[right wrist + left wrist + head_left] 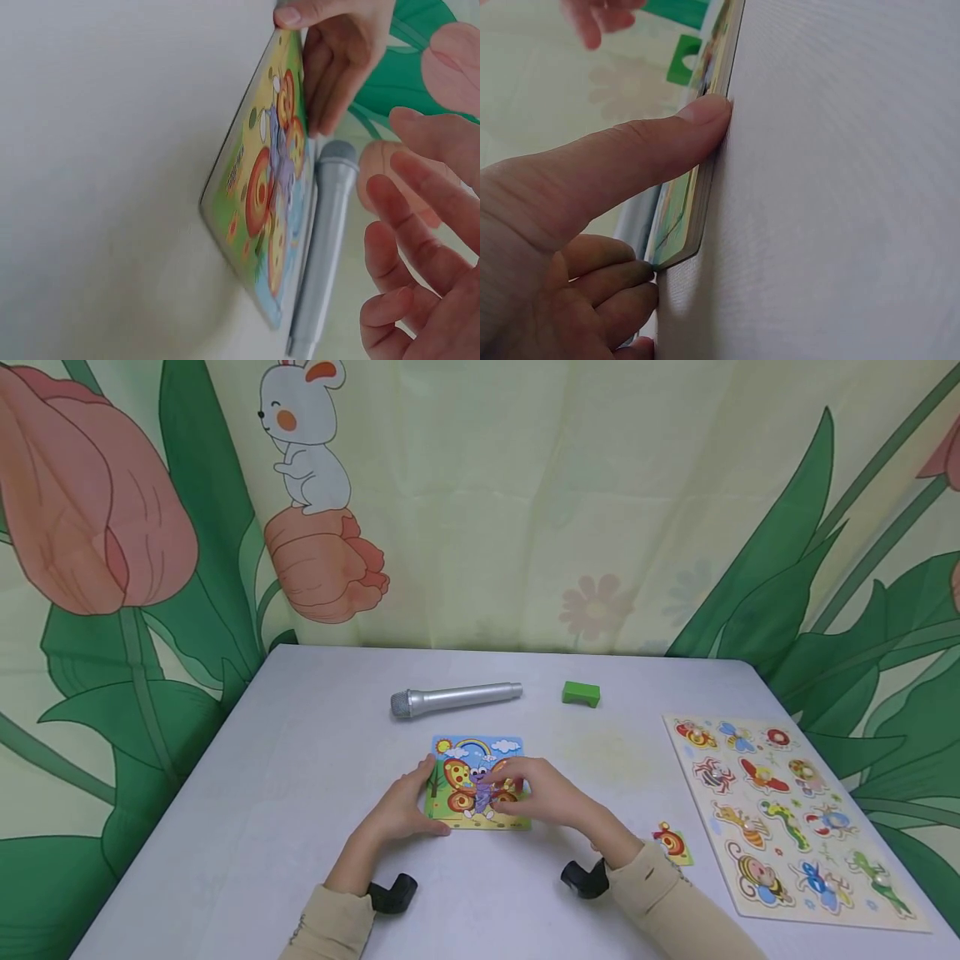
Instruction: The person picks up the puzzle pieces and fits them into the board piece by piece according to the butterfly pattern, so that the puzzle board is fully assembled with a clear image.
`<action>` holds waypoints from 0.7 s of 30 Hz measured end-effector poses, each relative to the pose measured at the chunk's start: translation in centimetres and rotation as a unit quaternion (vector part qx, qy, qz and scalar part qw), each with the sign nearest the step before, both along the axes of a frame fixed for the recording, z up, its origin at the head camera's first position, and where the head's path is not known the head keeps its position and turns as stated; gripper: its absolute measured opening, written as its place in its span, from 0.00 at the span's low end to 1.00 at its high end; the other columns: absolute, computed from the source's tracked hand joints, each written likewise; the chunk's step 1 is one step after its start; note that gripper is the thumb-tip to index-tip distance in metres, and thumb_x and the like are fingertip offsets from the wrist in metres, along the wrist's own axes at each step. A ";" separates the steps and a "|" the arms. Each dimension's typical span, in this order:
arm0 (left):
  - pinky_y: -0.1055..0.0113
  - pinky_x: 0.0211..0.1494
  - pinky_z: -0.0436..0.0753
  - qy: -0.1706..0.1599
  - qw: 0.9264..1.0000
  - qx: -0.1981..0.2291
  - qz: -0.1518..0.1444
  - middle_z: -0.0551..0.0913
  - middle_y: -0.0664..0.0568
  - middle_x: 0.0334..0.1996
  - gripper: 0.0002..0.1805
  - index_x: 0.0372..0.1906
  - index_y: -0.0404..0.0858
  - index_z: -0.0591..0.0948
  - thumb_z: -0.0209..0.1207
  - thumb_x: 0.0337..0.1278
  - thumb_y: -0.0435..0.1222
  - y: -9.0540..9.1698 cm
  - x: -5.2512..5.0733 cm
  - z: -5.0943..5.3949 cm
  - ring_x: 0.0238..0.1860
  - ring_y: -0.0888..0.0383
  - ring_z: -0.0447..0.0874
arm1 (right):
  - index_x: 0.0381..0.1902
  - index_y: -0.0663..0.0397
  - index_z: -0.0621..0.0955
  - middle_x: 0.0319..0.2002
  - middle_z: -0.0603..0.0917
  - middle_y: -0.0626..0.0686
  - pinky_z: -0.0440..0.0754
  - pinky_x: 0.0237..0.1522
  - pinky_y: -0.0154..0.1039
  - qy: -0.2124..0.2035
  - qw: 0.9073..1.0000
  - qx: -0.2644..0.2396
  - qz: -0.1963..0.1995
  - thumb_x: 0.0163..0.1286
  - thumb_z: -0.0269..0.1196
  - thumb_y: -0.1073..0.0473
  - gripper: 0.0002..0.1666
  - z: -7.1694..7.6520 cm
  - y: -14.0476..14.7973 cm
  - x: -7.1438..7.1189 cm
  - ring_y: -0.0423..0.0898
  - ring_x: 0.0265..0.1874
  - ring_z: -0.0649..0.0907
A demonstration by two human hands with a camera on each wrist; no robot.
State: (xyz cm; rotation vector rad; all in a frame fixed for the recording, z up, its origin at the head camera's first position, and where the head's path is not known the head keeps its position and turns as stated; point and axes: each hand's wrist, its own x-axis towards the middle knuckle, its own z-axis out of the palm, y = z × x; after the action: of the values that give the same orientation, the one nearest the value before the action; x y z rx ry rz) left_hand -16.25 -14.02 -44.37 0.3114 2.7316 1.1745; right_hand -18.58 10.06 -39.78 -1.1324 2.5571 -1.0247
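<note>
A square picture puzzle (457, 803) with a butterfly under a rainbow lies flat near the middle of the table. My left hand (397, 806) holds its near left corner; the left wrist view shows the thumb (667, 142) on the front edge and fingertips against the left edge. Over the puzzle's right half hovers my right hand (551, 793), fingers loosely bent. In the right wrist view those fingers (420, 240) are apart from the puzzle (259, 191) and hold nothing. Part of the butterfly's right wing is hidden by this hand in the head view.
Behind the puzzle lies a silver microphone (457, 697), with a green block (581, 693) to its right. A small piece with a red-orange spiral (672, 843) lies beside the right forearm. An insect peg board (750, 802) covers the table's right side.
</note>
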 end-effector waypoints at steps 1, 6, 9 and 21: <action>0.47 0.68 0.50 0.002 1.000 -0.001 -0.001 0.56 0.35 0.66 0.59 0.67 0.26 0.55 0.76 0.25 0.40 0.0 0.0 0.0 0.67 0.42 0.53 | 0.45 0.58 0.82 0.35 0.82 0.52 0.75 0.29 0.40 0.001 1.000 -0.005 -0.004 0.54 0.68 0.61 0.19 0.0 0.4 0.1 0.50 0.28 0.75; 0.48 0.69 0.50 -0.004 1.000 0.000 0.006 0.56 0.35 0.67 0.60 0.68 0.27 0.54 0.76 0.25 0.39 0.1 0.1 0.0 0.67 0.42 0.52 | 0.45 0.57 0.82 0.36 0.82 0.51 0.75 0.28 0.36 0.000 0.999 0.000 -0.038 0.53 0.69 0.61 0.19 0.1 2.7 0.8 0.45 0.28 0.74; 0.49 0.69 0.50 -0.008 1.000 0.000 0.010 0.56 0.37 0.67 0.60 0.68 0.28 0.54 0.76 0.25 0.39 0.2 0.1 0.0 0.68 0.43 0.52 | 0.47 0.55 0.81 0.37 0.82 0.50 0.74 0.28 0.33 -0.018 0.998 0.014 -0.063 0.54 0.68 0.60 0.20 0.1 4.1 1.3 0.45 0.30 0.74; 0.49 0.69 0.51 0.000 1.000 -0.006 0.000 0.56 0.36 0.67 0.59 0.68 0.28 0.54 0.76 0.25 0.39 0.1 0.1 0.0 0.67 0.43 0.53 | 0.50 0.53 0.79 0.41 0.81 0.49 0.76 0.30 0.35 -0.040 0.991 0.036 -0.122 0.51 0.71 0.56 0.27 -0.4 10.2 2.6 0.49 0.34 0.74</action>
State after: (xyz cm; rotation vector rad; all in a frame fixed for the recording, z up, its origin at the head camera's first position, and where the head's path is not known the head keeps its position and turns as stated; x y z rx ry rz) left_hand -16.14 -13.91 -44.38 0.3095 2.7373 1.1591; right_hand -15.94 20.30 -40.22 -0.7579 2.6905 -0.9968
